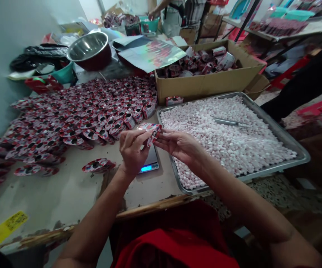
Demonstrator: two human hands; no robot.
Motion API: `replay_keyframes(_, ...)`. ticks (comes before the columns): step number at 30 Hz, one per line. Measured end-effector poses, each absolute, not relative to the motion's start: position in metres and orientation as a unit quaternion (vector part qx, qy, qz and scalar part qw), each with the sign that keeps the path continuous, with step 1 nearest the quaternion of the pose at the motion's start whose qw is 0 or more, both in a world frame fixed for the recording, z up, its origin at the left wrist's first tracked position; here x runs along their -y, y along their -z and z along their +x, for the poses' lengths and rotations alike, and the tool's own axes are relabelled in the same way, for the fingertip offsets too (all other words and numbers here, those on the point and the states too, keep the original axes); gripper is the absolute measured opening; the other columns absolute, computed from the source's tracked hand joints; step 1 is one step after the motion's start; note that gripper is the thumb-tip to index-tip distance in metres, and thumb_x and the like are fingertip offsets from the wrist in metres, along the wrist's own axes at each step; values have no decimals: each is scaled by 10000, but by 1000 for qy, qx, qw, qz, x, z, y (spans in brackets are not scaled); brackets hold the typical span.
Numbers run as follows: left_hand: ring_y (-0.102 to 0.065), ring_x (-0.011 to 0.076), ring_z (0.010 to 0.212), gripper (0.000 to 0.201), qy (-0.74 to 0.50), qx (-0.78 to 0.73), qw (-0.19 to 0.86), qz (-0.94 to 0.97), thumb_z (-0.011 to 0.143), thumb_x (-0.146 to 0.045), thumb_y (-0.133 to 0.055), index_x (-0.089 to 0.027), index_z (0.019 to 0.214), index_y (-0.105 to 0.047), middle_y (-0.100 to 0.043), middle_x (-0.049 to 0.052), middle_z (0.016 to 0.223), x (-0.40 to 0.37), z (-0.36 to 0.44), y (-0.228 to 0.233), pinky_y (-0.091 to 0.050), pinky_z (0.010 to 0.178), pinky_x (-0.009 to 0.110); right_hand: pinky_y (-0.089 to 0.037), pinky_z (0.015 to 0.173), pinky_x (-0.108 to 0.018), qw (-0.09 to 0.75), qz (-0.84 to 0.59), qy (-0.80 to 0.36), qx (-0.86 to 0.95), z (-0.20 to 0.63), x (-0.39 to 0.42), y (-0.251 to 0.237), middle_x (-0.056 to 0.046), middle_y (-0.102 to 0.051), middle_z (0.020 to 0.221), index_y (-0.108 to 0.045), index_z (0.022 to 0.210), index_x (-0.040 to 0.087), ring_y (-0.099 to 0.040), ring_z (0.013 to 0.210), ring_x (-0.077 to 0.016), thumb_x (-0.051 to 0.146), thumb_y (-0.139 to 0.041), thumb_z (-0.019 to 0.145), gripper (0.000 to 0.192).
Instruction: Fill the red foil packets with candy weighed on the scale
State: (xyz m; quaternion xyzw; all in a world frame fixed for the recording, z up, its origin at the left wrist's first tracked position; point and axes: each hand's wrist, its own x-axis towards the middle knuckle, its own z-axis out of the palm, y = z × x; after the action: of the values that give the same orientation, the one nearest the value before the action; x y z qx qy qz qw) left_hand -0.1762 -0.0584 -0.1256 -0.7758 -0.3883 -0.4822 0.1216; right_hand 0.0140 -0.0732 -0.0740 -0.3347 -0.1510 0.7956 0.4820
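Observation:
My left hand [133, 150] is wrapped round a small red-and-white printed packet [151, 130]. It is tilted, with a dark opening facing right. My right hand [179, 144], palm turned up, has its fingertips and thumb at the right end of the same packet. Anything small between those fingers is hidden. Below both hands lies a digital scale [151, 160] with a lit blue display, partly covered by my left hand. To the right, a metal tray [278, 168] holds a thick layer of small white pieces [219, 137]. A metal tool [229, 122] rests on them.
Many similar packets [102, 100] stand packed together on the table [74, 186]; one stands apart [98, 165]. Behind the tray is a cardboard box [200, 86] of packets. A metal bowl [89, 50] stands at the back left. Other people [174, 15] are partly visible.

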Motion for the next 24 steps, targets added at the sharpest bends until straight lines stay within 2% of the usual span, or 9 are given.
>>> replay_keyframes(6, -693, 250, 1045, 299, 500, 340, 147, -783, 950, -173, -779, -294, 1223, -780, -801, 56, 1118, 60, -178, 111, -541, 987, 419, -667, 913, -259, 479, -319, -805, 145, 11, 72, 65, -91, -822, 987, -755, 1075, 98, -797, 874, -153, -78, -480, 976, 341)
replay_keyframes(11, -697, 243, 984, 204, 448, 402, 113, -791, 953, -225, -779, -285, 1146, -801, -806, 45, 1070, 55, -183, 116, -531, 958, 408, -668, 854, -236, 474, -365, -792, 123, 4, 65, 69, -92, -806, 902, -741, 978, 81, -774, 773, -137, -102, -441, 975, 351)
replay_keyframes(14, -696, 249, 1004, 185, 456, 440, 66, -771, 918, -232, -805, -270, 1099, -802, -798, 52, 1064, 54, -181, 127, -517, 989, 417, -667, 902, -250, 465, -366, -795, 130, 4, 61, 77, -100, -810, 906, -748, 964, 89, -777, 810, -144, -91, -467, 966, 334)
replay_keyframes(18, -688, 230, 991, 196, 515, 493, -86, -696, 867, -252, -842, -224, 1048, -773, -768, 57, 1050, 54, -172, 141, -540, 912, 366, -647, 1019, -286, 461, -374, -793, 137, 8, 60, 87, -91, -824, 963, -759, 948, 116, -787, 887, -149, -105, -520, 891, 330)
replay_keyframes(21, -703, 194, 945, 364, 576, 504, -264, -587, 791, -339, -923, -200, 1074, -742, -755, 45, 1061, 56, -167, 143, -548, 829, 299, -630, 1076, -307, 465, -378, -786, 154, 12, 61, 90, -118, -828, 1082, -774, 957, 100, -799, 985, -180, -106, -573, 833, 314)
replay_keyframes(24, -727, 179, 937, 526, 604, 474, -425, -480, 680, -347, -999, -195, 1089, -706, -760, 24, 1040, 66, -167, 134, -562, 863, 283, -655, 1027, -274, 456, -405, -774, 170, 24, 66, 80, -141, -825, 1106, -792, 965, 105, -810, 1016, -200, -90, -606, 806, 313)
